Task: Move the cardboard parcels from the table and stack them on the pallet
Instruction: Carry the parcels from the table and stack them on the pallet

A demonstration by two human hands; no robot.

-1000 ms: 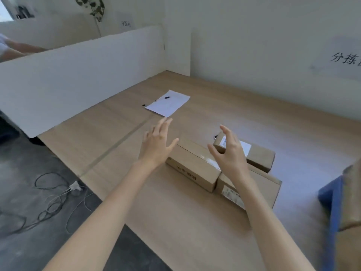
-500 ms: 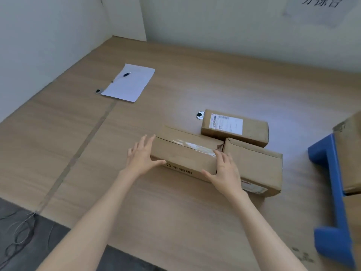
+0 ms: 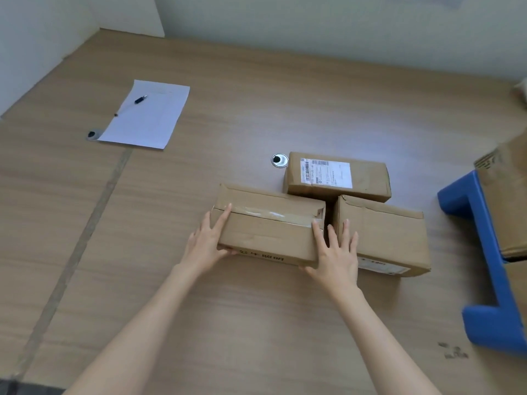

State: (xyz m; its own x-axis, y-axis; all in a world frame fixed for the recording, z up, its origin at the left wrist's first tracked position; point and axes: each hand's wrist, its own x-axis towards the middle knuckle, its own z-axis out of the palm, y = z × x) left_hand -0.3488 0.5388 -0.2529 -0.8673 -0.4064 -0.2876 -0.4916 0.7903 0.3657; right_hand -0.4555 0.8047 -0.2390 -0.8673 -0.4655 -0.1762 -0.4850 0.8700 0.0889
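Three cardboard parcels lie together on the wooden table (image 3: 256, 323). The nearest, a long taped parcel (image 3: 268, 226), is gripped at both ends: my left hand (image 3: 206, 242) clasps its left end and my right hand (image 3: 333, 252) its right end, thumbs under the front edge. Just right of it sits a wider parcel (image 3: 385, 238), partly behind my right fingers. Behind both lies a parcel with a white shipping label (image 3: 336, 176). The blue pallet (image 3: 490, 252) stands at the right edge, with cardboard boxes (image 3: 510, 203) stacked on it.
A white sheet of paper (image 3: 148, 115) with a pen (image 3: 131, 105) on it lies at the far left of the table. A round metal grommet (image 3: 279, 160) sits behind the parcels. White partition walls close the back and left.
My hands reached down from above the parcels and closed on both ends of the long taped parcel. The view turned right and down, bringing the pallet further into sight.
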